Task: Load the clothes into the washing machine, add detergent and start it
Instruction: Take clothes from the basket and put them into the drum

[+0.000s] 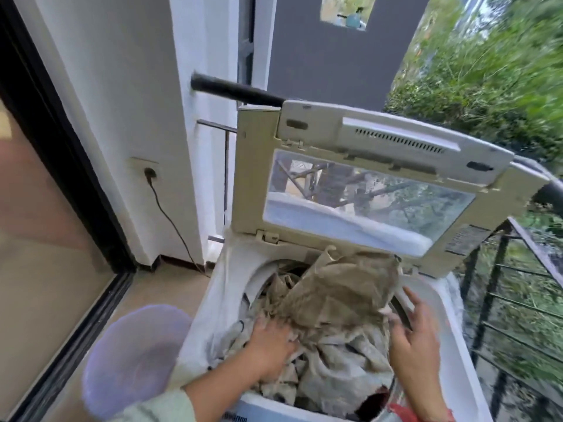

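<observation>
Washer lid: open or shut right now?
Open. The lid stands raised on its rear hinges with its window facing the camera, and the clothes heap uncovered below it.

I can read no text anywhere on my feed. A printed sticker (463,239) sits on the lower right corner of the raised lid (253,178) of the washing machine (207,315), but its lines are too blurred for me to make out. A row of dark marks on the blue front panel (240,415) at the bottom edge is just as illegible.
</observation>
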`<state>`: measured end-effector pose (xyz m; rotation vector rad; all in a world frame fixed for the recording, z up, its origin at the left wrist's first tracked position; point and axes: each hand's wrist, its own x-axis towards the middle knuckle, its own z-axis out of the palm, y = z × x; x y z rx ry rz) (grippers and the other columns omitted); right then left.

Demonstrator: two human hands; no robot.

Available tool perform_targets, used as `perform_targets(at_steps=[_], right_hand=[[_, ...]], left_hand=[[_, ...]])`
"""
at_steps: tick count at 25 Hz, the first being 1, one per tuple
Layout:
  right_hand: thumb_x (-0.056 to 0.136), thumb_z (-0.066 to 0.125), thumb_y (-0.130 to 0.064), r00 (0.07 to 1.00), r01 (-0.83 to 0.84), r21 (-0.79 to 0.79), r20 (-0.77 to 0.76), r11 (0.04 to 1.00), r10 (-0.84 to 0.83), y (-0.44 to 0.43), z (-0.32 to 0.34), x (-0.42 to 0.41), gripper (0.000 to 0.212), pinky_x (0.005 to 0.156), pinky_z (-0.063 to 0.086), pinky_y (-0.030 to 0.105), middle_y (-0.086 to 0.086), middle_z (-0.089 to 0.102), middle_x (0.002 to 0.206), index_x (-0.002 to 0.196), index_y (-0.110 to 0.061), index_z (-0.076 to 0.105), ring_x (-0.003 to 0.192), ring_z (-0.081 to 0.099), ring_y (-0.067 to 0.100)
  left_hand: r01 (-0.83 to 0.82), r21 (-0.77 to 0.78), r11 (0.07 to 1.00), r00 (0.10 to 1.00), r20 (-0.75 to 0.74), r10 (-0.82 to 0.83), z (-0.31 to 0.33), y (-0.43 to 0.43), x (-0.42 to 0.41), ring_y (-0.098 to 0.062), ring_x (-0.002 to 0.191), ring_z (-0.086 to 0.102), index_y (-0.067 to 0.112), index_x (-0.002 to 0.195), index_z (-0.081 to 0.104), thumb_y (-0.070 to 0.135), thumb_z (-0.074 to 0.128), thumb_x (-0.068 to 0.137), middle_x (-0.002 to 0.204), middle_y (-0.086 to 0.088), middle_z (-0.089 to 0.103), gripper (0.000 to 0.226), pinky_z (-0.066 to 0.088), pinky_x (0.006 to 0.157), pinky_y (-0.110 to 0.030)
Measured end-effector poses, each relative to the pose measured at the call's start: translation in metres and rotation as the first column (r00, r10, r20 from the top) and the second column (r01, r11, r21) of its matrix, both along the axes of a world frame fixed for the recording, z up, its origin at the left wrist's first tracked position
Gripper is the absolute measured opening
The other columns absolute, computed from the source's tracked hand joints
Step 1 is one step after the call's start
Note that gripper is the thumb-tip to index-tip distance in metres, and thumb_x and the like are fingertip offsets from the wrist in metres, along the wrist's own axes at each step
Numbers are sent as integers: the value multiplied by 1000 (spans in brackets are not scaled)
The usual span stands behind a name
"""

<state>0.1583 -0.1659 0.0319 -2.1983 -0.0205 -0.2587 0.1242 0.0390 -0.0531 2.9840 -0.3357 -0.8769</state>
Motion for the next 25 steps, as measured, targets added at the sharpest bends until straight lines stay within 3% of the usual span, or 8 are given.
perform_targets(at_steps=[3,7,10,12,15,20,22,25], right_hand=[[88,54,-4,974,-227,-243,-62,943,218,6,-15,0,45,96,37,27,0,44,132,127,-27,49,120,44,12],[90,56,-27,918,-346,-476,6,809,396,36,-24,29,53,108,34,44,5,26,151,139,-30,38,135,34,26],[72,56,-71,828,-536,-732,-360,420,431,54,-57,74,103,112,1,59,-2,-19,155,147,-39,-6,145,-10,29],[59,64,-75,743,-664,-690,-562,288,365,61,-89,87,122,105,-4,70,-4,-29,152,143,-43,-19,142,-18,35],[58,72,-66,704,-685,-560,-673,467,226,53,-126,94,124,104,6,72,-6,-24,155,142,-47,-17,143,-9,42],[72,62,-66,607,-638,-411,-789,652,97,11,-152,89,118,117,3,52,8,-27,154,146,-23,-19,143,-11,38],[64,62,-74,519,-658,-334,-851,675,85,-9,-172,77,128,118,3,45,13,-18,156,149,-16,-14,145,-8,35],[69,72,-58,371,-670,-175,-921,722,121,-24,-170,53,102,115,26,36,11,23,153,146,-29,12,140,27,30]], left_hand=[[27,-59,998,1000,14,-27,-1,-2,0,-35,145,-6,23,149,19,8,48,90,158,-12,-4,68,-4,112,-61],[-44,-268,962,978,184,96,15,17,-21,-24,146,-4,27,143,30,23,40,93,158,-4,12,52,-12,114,-54],[-178,-214,960,849,460,260,24,42,-35,-26,146,4,30,144,28,57,36,86,156,-4,20,64,-5,112,-53],[-307,-132,943,816,473,332,26,58,-44,-28,143,1,29,148,16,78,28,70,157,-9,10,94,-13,108,-50],[-382,-101,919,897,198,395,1,66,-58,-22,136,-28,32,145,-17,80,18,69,142,0,-28,97,-36,93,-47],[-315,-55,947,914,249,319,-15,14,-34,-49,119,50,26,139,34,58,13,87,134,-21,52,64,9,113,-57],[-385,-97,918,871,290,396,-10,-3,-11,-51,136,21,33,146,-5,60,-8,83,154,-17,15,69,7,112,-60],[-399,-169,901,849,302,433,-14,-30,31,-43,143,-3,34,141,-28,61,11,93,157,-9,-15,68,3,114,-55]])
